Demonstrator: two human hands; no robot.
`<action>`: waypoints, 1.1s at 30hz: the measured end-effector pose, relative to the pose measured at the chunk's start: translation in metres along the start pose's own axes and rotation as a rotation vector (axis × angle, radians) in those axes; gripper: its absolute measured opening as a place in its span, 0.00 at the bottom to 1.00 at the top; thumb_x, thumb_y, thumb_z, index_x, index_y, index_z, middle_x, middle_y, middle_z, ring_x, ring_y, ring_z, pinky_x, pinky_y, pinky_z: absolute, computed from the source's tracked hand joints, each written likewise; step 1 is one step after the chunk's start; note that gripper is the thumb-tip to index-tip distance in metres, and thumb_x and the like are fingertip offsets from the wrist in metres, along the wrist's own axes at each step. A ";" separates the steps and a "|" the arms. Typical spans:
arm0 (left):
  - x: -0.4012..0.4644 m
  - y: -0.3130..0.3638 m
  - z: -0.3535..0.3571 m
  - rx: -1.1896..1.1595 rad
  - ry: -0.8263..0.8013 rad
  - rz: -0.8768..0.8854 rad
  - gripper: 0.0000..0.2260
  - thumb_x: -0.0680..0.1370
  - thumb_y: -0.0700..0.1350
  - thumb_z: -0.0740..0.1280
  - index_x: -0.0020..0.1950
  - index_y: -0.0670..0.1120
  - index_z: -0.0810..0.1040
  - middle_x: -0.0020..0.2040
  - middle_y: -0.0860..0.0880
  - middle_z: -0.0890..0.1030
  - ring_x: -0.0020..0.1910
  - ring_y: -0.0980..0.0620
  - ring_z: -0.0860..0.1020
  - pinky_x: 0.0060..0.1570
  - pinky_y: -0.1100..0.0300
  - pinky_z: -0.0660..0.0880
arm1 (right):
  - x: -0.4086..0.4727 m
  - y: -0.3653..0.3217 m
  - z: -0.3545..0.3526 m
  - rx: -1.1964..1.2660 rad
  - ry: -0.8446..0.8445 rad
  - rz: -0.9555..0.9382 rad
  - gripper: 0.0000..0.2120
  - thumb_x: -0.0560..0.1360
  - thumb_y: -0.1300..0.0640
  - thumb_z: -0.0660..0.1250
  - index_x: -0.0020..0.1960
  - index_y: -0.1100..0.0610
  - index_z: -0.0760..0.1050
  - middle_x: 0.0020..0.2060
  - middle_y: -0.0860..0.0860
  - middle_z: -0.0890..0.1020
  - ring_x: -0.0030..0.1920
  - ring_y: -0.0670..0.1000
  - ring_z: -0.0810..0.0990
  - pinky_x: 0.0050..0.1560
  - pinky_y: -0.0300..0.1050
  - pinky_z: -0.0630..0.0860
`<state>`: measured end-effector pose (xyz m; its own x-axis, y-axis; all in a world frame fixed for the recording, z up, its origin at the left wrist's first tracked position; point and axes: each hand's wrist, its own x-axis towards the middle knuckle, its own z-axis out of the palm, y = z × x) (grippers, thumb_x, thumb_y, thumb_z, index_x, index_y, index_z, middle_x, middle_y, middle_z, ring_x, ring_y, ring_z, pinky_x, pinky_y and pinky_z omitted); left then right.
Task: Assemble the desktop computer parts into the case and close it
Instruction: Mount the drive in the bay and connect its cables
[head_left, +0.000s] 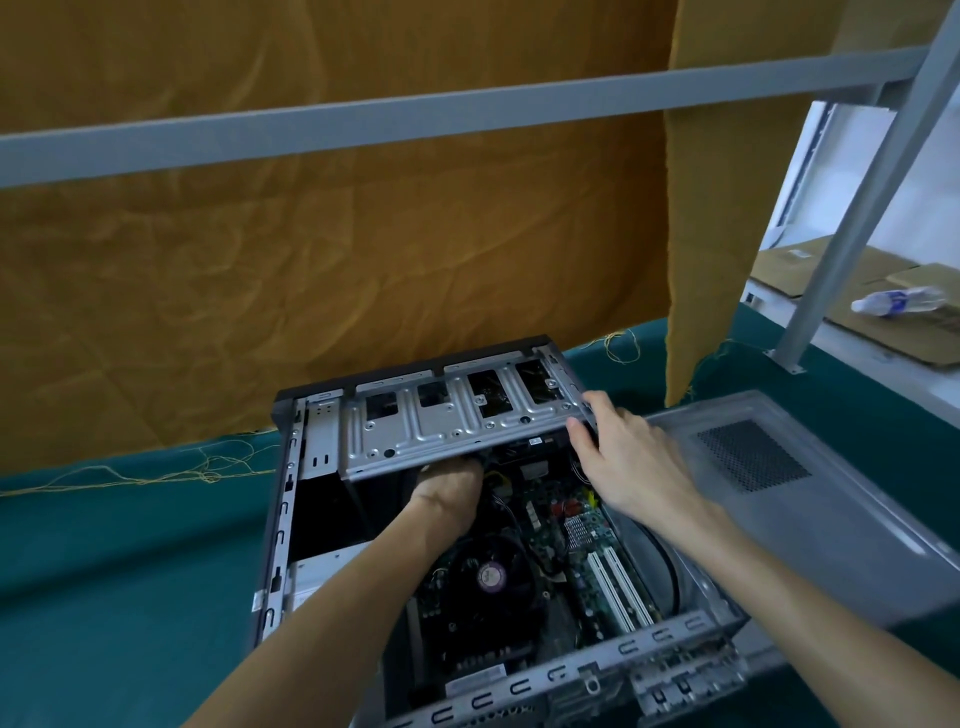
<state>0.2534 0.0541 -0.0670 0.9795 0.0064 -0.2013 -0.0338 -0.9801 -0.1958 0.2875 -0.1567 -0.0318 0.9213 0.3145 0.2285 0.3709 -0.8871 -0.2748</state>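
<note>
**Case still open, drive tray going in**

From the head camera, I look down at the open grey metal computer case (498, 545) lying on its side on the dark green table cloth (130, 545). I will use the case as my marker for where things are.

Inside the case I see the green circuit board (582, 530), the round black fan with a purple sticker (491, 574) and two white card slots (618, 587). These look already in place.

At the far end of the case, the silver metal drive tray with square holes (447, 421) sits tilted, with its near edge lifted. I think it is not yet seated flat.

My left hand (449, 491) reaches under the tray's near edge. Its fingers are hidden there, so I cannot tell how far open it is or what it holds. My right hand (618, 462) grips the tray's right corner, fingers curled over the edge.

The flat grey side cover with a mesh vent (779, 478) lies just right of the case, not yet on. So closing is still left, I think.

Writing: the fan sticker and small labels near the case's close edge are too blurry to read.
</note>
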 end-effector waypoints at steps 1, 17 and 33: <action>-0.001 0.002 0.001 0.009 -0.003 -0.029 0.22 0.83 0.39 0.61 0.77 0.39 0.64 0.77 0.38 0.66 0.76 0.39 0.66 0.74 0.50 0.65 | -0.001 0.000 0.000 -0.004 0.000 -0.001 0.21 0.85 0.40 0.47 0.72 0.51 0.61 0.47 0.53 0.81 0.40 0.57 0.81 0.39 0.52 0.77; -0.058 0.010 -0.030 -0.342 0.263 0.216 0.16 0.78 0.40 0.63 0.66 0.49 0.75 0.60 0.49 0.77 0.56 0.44 0.80 0.49 0.50 0.78 | 0.001 0.005 -0.010 0.234 -0.046 0.031 0.16 0.85 0.52 0.58 0.72 0.47 0.67 0.43 0.47 0.79 0.36 0.47 0.77 0.32 0.47 0.71; 0.000 0.039 -0.038 -0.685 0.638 0.190 0.16 0.77 0.48 0.73 0.63 0.48 0.81 0.54 0.50 0.77 0.53 0.49 0.71 0.56 0.56 0.71 | 0.041 -0.005 -0.059 -0.076 -0.257 -0.225 0.12 0.72 0.51 0.79 0.54 0.50 0.84 0.33 0.42 0.71 0.31 0.41 0.70 0.28 0.40 0.62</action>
<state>0.2599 0.0084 -0.0381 0.9001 -0.0763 0.4289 -0.2782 -0.8583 0.4312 0.3168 -0.1594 0.0335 0.8204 0.5710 0.0306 0.5671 -0.8056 -0.1718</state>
